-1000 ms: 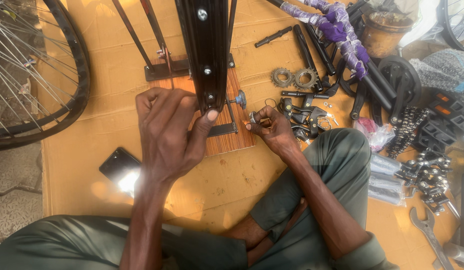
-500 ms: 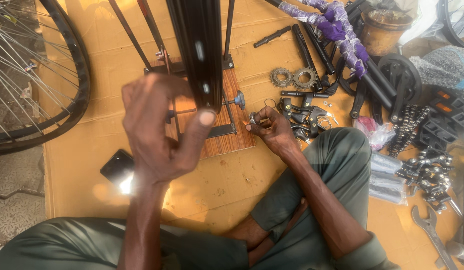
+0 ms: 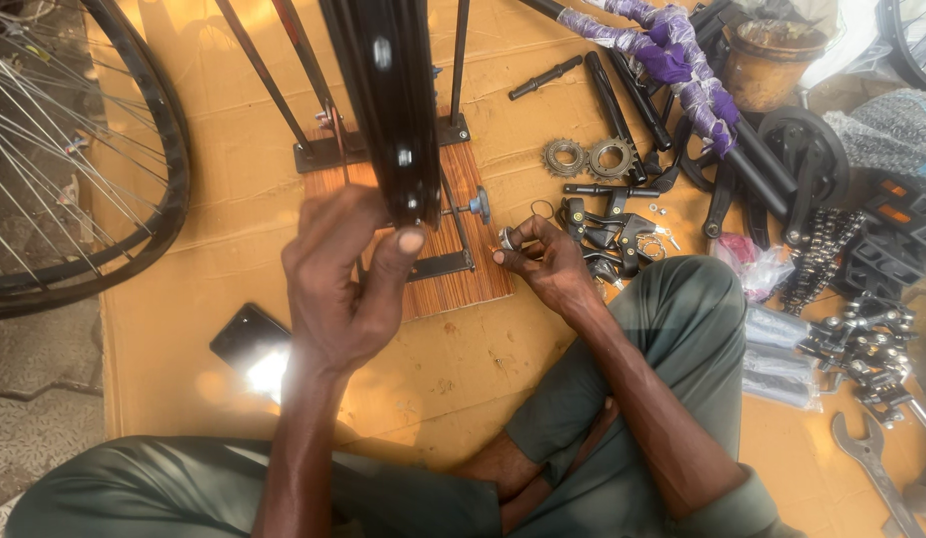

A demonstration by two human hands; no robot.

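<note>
Left hand [image 3: 345, 289] wraps around the lower edge of a black metal bicycle rim [image 3: 383, 110], thumb pressed against it. Right hand [image 3: 548, 261] pinches a small silver metal part [image 3: 506, 239] between its fingertips. Rim: glossy black, with round spoke holes, standing upright in a truing stand on a striped wooden base [image 3: 445, 274], directly ahead of the crossed legs. Surface: tan cardboard sheet [image 3: 234, 209] on the ground. A black phone [image 3: 246, 337] lies beside the left forearm; two toothed sprockets [image 3: 589, 157], black brake levers [image 3: 611, 227] and a spoked wheel [image 3: 74, 159] lie around.
</note>
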